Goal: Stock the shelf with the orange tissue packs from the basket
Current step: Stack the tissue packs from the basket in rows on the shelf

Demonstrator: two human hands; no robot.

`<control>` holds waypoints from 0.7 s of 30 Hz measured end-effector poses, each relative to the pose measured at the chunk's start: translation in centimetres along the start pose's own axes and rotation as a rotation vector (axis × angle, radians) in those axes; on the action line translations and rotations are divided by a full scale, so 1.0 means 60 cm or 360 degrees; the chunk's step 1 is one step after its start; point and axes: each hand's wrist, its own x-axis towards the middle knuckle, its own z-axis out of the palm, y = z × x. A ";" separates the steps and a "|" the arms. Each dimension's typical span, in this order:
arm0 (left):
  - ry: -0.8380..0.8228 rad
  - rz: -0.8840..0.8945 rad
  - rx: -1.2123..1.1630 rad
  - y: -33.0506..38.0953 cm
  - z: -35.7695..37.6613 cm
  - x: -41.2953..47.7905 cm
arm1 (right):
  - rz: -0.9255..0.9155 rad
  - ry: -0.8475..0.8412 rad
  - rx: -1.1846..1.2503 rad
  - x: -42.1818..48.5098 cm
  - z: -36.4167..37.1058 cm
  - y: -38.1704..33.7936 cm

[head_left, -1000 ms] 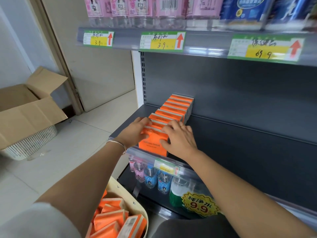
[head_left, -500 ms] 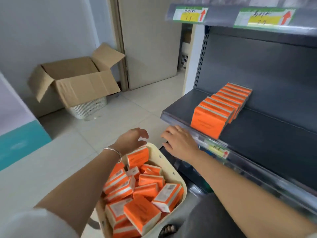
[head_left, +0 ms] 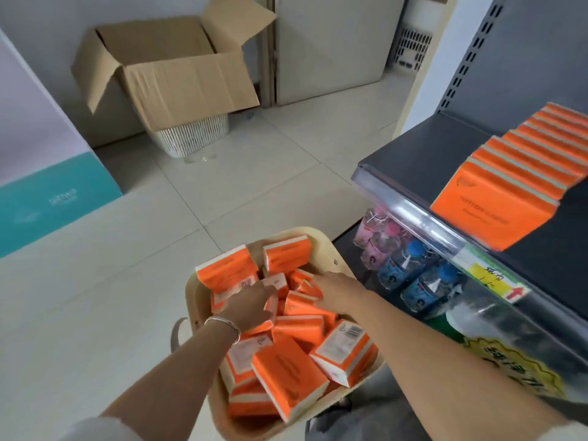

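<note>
Head view: one orange tissue-pack row point(head_left: 509, 192) on grey metal shelf point(head_left: 413, 154) beside beige plastic basket point(head_left: 342, 259); basket mostly full; left hand point(head_left: 251, 305), right hand point(head_left: 337, 292) inside, grip unclear.

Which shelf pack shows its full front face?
The front pack nearest the shelf edge; those lined up behind it show only their tops.

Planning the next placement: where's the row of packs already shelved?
In the head view, the row of orange packs stands at the right on the dark shelf, running back from its front edge, above the bottles.
</note>
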 end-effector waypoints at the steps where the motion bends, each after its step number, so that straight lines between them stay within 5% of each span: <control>1: -0.0029 -0.0011 0.0038 0.002 0.013 0.005 | 0.0014 -0.0048 -0.0010 0.014 0.012 0.004; 13: 0.0311 -0.0098 0.0442 0.003 0.095 0.014 | 0.0089 -0.0197 -0.0041 0.092 0.079 0.008; 21: 0.0361 -0.0306 -0.0127 0.024 0.051 0.006 | 0.0226 0.0049 0.0219 0.057 0.055 0.031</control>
